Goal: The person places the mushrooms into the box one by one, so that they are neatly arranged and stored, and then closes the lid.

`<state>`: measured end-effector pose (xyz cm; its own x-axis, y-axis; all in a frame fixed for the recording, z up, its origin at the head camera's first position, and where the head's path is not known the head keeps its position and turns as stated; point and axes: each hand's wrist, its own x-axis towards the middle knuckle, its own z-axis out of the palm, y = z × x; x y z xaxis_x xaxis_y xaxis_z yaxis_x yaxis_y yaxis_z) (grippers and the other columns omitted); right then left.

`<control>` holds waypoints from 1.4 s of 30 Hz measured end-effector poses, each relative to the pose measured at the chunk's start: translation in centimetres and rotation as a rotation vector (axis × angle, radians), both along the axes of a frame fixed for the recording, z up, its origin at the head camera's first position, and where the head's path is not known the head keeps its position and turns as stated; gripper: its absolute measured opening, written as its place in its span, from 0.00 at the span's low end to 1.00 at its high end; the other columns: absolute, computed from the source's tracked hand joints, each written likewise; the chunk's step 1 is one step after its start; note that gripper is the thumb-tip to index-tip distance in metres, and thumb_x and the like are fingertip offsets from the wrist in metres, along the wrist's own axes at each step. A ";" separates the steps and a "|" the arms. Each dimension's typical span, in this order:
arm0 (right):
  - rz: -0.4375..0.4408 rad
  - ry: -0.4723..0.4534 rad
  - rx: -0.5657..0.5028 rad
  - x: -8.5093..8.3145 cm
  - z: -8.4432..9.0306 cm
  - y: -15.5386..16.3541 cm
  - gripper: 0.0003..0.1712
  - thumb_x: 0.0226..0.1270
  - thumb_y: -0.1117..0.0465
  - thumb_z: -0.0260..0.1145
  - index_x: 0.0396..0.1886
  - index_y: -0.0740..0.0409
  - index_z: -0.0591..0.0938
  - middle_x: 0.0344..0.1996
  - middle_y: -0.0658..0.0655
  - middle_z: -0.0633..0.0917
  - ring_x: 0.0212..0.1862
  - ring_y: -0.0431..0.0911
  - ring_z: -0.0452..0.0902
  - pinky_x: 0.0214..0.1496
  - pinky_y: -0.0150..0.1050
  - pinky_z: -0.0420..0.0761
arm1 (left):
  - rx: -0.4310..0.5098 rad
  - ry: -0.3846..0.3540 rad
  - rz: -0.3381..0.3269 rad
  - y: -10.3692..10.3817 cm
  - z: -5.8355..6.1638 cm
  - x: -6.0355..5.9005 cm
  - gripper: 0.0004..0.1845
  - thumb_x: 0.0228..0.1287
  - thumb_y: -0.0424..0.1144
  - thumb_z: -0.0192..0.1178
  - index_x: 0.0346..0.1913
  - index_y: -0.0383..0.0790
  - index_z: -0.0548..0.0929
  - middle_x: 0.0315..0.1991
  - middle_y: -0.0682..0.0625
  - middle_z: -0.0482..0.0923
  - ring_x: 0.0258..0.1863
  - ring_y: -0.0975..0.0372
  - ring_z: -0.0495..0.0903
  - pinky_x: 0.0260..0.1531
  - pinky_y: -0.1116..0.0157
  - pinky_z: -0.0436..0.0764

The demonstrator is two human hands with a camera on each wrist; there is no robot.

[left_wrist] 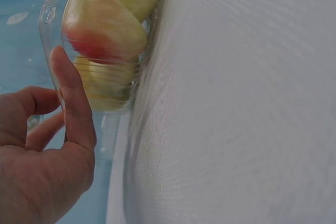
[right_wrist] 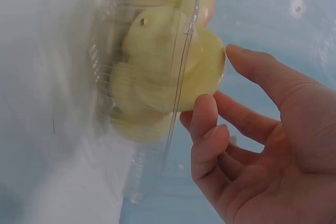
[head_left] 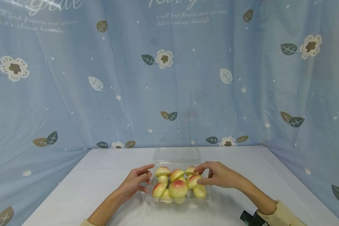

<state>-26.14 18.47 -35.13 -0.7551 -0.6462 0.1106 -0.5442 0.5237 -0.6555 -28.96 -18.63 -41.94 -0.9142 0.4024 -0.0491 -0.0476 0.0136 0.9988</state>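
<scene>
We see the clear plastic container of mushroom-shaped pieces near the front edge of the white surface, midway between its side edges, lid open toward the rear. Our left hand rests against the container's left wall, fingers loosely apart and gripping nothing. Our right hand lies at the right side, fingers relaxed and spread, touching the nearest pieces.

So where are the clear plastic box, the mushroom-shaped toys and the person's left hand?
clear plastic box (head_left: 177,154): head view, open lid.
mushroom-shaped toys (head_left: 178,187): head view, front middle cap.
left hand (head_left: 133,183): head view, back of hand.
</scene>
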 end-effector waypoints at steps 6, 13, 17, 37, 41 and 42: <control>0.011 -0.025 -0.022 -0.3 -0.2 0.2 0.24 0.67 0.49 0.66 0.57 0.56 0.80 0.46 0.56 0.83 0.26 0.40 0.81 0.27 0.34 0.81 | -0.008 -0.004 0.008 -0.1 0.1 0.1 0.32 0.71 0.36 0.55 0.75 0.37 0.61 0.42 0.50 0.72 0.31 0.65 0.75 0.21 0.69 0.82; 0.002 -0.034 -0.030 -0.6 -0.2 0.4 0.24 0.67 0.50 0.67 0.58 0.56 0.80 0.45 0.57 0.83 0.27 0.45 0.82 0.24 0.35 0.80 | -0.005 -0.004 -0.001 -0.1 0.3 0.2 0.32 0.71 0.37 0.56 0.75 0.38 0.60 0.43 0.50 0.73 0.31 0.65 0.75 0.21 0.69 0.82; -0.012 -0.019 -0.019 -0.7 0.2 0.6 0.24 0.67 0.49 0.66 0.58 0.56 0.80 0.46 0.57 0.83 0.27 0.40 0.81 0.23 0.35 0.79 | -0.006 -0.001 -0.001 -0.1 0.4 0.2 0.32 0.70 0.37 0.56 0.75 0.38 0.61 0.42 0.51 0.73 0.31 0.65 0.75 0.22 0.69 0.82; -0.055 0.026 -0.101 -5.6 1.5 1.1 0.19 0.70 0.53 0.64 0.56 0.55 0.81 0.46 0.60 0.84 0.27 0.41 0.80 0.26 0.40 0.83 | -0.003 -0.004 -0.009 -0.2 0.2 -0.1 0.31 0.72 0.37 0.55 0.75 0.37 0.61 0.42 0.51 0.73 0.31 0.66 0.76 0.22 0.68 0.82; -0.065 0.007 -0.127 -6.8 1.3 1.1 0.19 0.71 0.55 0.63 0.58 0.58 0.80 0.47 0.63 0.83 0.29 0.45 0.81 0.27 0.41 0.83 | -0.001 -0.004 -0.011 -0.2 0.2 -0.1 0.32 0.72 0.37 0.55 0.75 0.36 0.60 0.42 0.51 0.73 0.31 0.66 0.76 0.22 0.68 0.82; -0.070 -0.002 -0.133 -7.1 1.2 1.2 0.20 0.71 0.55 0.63 0.58 0.58 0.80 0.48 0.64 0.83 0.30 0.46 0.82 0.27 0.42 0.83 | -0.001 -0.003 -0.010 -0.2 0.2 -0.1 0.31 0.72 0.37 0.55 0.75 0.36 0.60 0.42 0.51 0.73 0.31 0.66 0.76 0.22 0.68 0.82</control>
